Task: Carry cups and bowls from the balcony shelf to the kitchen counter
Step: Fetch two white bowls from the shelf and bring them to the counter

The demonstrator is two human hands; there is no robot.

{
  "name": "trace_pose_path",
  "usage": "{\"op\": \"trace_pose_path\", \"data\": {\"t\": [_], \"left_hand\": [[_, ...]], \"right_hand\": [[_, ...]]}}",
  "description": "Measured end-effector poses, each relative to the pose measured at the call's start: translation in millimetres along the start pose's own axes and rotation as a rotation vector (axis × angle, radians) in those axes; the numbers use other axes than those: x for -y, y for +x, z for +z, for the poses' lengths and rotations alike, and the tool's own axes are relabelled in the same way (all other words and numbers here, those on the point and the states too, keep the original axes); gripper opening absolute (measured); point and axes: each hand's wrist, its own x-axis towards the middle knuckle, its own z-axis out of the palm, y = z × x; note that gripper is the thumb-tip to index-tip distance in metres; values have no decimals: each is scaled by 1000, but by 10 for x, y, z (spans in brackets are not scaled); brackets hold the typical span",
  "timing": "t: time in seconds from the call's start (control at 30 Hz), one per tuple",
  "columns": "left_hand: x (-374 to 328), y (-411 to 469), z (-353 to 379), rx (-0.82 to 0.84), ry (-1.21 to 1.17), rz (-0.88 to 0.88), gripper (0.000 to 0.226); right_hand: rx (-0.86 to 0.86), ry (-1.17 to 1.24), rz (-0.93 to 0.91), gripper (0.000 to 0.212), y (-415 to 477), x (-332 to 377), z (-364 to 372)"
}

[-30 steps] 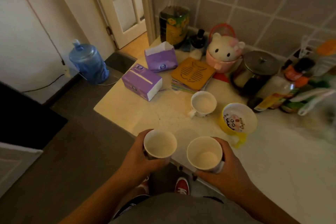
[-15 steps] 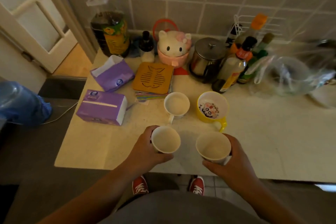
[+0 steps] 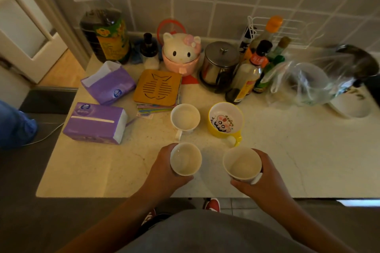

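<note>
cups are the business here: the left hand (image 3: 164, 167) is wrapped round a white cup (image 3: 185, 159) and the right hand (image 3: 261, 174) is wrapped round a second white cup (image 3: 242, 164), both upright with their mouths up and, as far as the head view shows, nothing in them. both are over the near part of the bench (image 3: 92, 168), just on the person's side of the yellow mug (image 3: 225, 122); whether their bases touch the stone cannot be told from above.

taking the yellow mug as the mark: a white mug (image 3: 185, 118) stands just beside it on its left, handle turned toward the person, and the yellow mug's own handle also points toward the person. the left-hand cup hangs just near of the white mug; the right-hand cup just near of the yellow mug and slightly to its right.

the step in hand looks like the set-down. to do it well, i would lower both cups straight down and level, keeping each a little nearer than those two handles so no rim clips them. bare bench lies to the near left and near right of the yellow mug, so there is room to spread them. let go only once each base sits flat, sliding the fingers off sideways rather than lifting, since a tall light cup tips easily.
</note>
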Motion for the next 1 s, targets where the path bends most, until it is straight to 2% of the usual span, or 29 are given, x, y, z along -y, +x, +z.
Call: {"op": "trace_pose_path", "data": {"t": [0.17, 0.4, 0.57, 0.7, 0.8, 1.0], "left_hand": [[44, 25, 111, -30, 13, 21, 78], [27, -15, 50, -23, 45, 0, 94], [138, -92, -85, 19, 362, -52, 119], [347, -181, -244, 22, 723, -19, 118], [458, -247, -313, 62, 807, -7, 112], [425, -233, -324, 104, 831, -27, 111]], "right_hand": [[6, -24, -15, 89, 21, -83, -75], [28, -16, -25, 87, 43, -154, -90], [48, -2, -5, 89, 64, -214, 50], [74, 6, 4, 91, 95, -271, 189], [75, 24, -2, 92, 123, -297, 261], [77, 46, 21, 97, 176, -348, 385]]}}
